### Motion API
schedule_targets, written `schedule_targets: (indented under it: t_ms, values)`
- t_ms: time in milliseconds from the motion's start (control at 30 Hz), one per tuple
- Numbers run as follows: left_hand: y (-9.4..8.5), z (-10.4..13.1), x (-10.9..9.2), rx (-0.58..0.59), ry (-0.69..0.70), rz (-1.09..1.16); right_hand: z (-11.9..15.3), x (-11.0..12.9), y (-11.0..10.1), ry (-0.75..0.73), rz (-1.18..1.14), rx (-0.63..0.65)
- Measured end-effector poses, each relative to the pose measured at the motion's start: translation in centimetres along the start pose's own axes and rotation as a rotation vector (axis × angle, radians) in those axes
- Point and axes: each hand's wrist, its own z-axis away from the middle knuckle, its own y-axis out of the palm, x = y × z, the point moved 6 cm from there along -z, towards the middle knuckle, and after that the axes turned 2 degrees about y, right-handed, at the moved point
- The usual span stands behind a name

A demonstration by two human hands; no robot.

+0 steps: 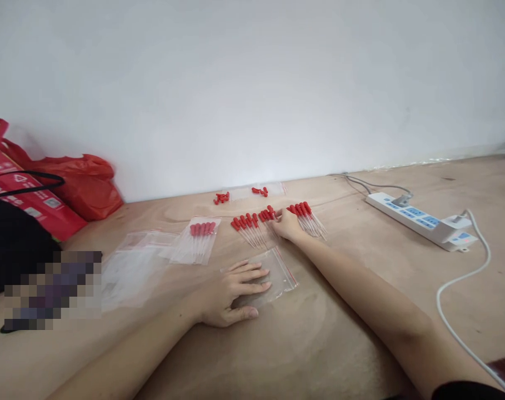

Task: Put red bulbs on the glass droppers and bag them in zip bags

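My left hand (pixel 231 291) lies flat with spread fingers on a clear zip bag (pixel 279 278) with a red seal line. Farther forward, my right hand (pixel 286 225) reaches into a row of red-capped thin droppers, its fingers bent together at the red caps. Left of it, several droppers (pixel 246 222) lie fanned out; to its right is another group (pixel 304 214). A clear bag with several red-capped droppers inside (pixel 201 236) lies to the left, beside flat clear bags (pixel 135 255).
Loose red caps (pixel 221 198) and a clear bag (pixel 277 188) lie near the wall. A white power strip (pixel 414 216) with cables is at the right. Red bags (pixel 81 183) and a black item (pixel 16 244) stand at the left, near a pixelated object (pixel 54 289).
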Motion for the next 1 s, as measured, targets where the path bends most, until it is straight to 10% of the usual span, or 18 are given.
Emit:
schedule_targets:
  t_ms: [267,467,1000]
  values:
    - [0.1,0.3,0.1,-0.070,0.030,-0.006,0.9,0.0,-1.2,-0.099,-0.048,-0.095]
    - [-0.4,0.8,-0.1,-0.232,0.050,-0.045,4.0,-1.7,-3.0,-0.189,-0.527,-0.135]
    - [0.2,0.7,0.6,-0.180,-0.003,-0.022,8.4,-1.9,-2.7,0.118,-1.003,0.283]
